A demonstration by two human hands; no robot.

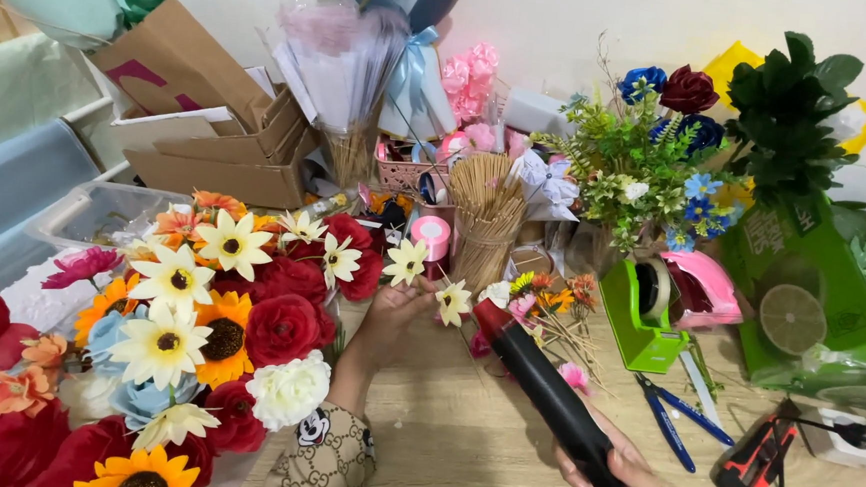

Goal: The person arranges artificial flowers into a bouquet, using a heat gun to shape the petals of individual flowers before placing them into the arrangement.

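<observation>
Right hand (622, 475) fingers wrapped around long black heat gun (547, 389), red nozzle end; long axis diagonal, nozzle pointing up-left toward small cream artificial daisy (453, 301). Left hand (390, 314) pinches a daisy stem; the grip is partly hidden. Light wooden table (461, 446), crowded with artificial flowers, green tape dispenser (644, 317), blue-handled pliers (676, 417); white wall behind.

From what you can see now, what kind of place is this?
Probably a craft table for making artificial flower bouquets. Paper flowers crowd the left, a cup of wooden sticks stands behind, and a green tape dispenser sits nearby. The right hand holds a black tool.
</observation>
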